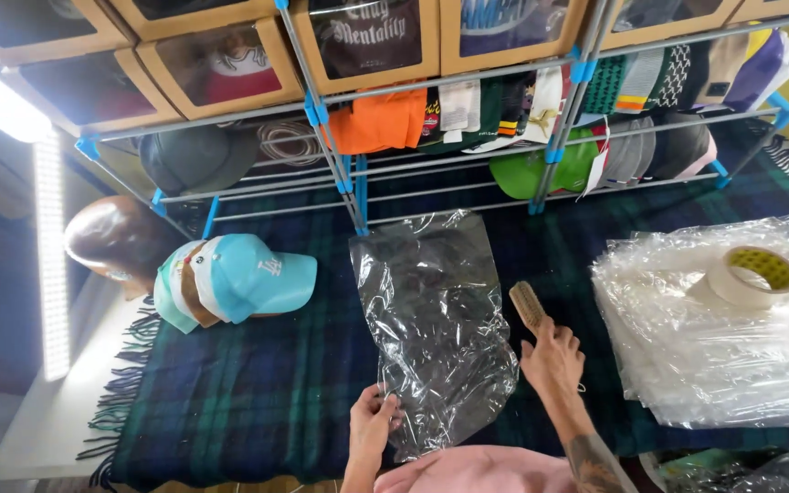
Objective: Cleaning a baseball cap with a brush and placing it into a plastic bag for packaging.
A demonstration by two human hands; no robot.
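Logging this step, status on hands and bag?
Left hand pinching clear bag edge. Right hand holding brush. Bag flat on blanket, nothing blocking.

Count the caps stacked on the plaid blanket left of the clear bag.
3, nested in one stack: a light blue cap on the outside, a brown-brimmed cap within it, and a teal cap farthest left. More may be hidden inside the stack.

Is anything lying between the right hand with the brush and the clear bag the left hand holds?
Nothing visible. The right hand holds the wooden brush just beside the clear plastic bag, whose lower edge the left hand pinches; only bare plaid blanket lies between.
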